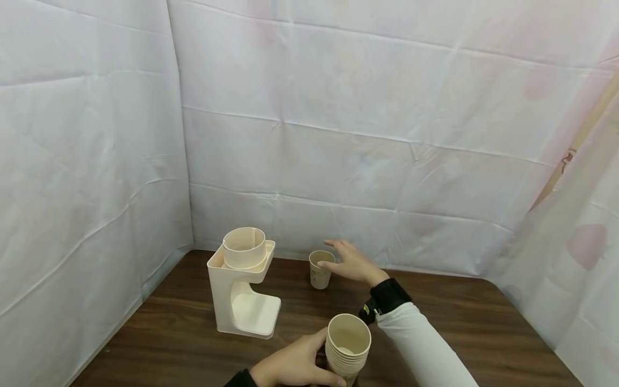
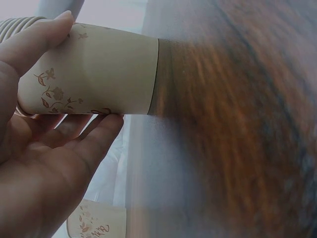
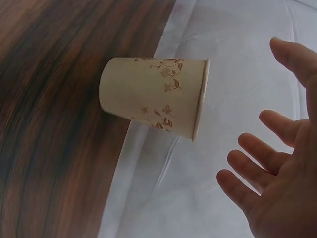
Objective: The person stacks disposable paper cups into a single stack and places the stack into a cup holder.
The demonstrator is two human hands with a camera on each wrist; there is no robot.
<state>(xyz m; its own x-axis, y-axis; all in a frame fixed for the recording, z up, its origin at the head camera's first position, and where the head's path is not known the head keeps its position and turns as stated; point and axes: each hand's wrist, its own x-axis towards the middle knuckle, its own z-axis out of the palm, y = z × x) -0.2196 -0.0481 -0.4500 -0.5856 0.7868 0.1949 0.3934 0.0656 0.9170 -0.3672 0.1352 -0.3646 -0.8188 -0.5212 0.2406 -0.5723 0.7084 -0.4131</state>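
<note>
Near the front of the table, my left hand [image 1: 299,361] grips a stack of paper cups [image 1: 348,344], thumb on one side and fingers on the other. In the left wrist view the lowest cup [image 2: 106,74] shows a brown flower print, and its base is right at the table top. Toward the back stands a single paper cup [image 1: 319,271], upright, with the same print. My right hand [image 1: 355,264] is beside it with fingers spread and nothing in its grasp. The right wrist view shows a gap between these fingers [image 3: 247,188] and the cup's rim.
A cream-coloured stand [image 1: 222,301] with a round open holder [image 1: 244,248] on top and a flat base stands left of the cups. The dark wood table [image 1: 464,317] runs back to a white cloth wall [image 1: 348,161]. Another cloth hangs along the left side.
</note>
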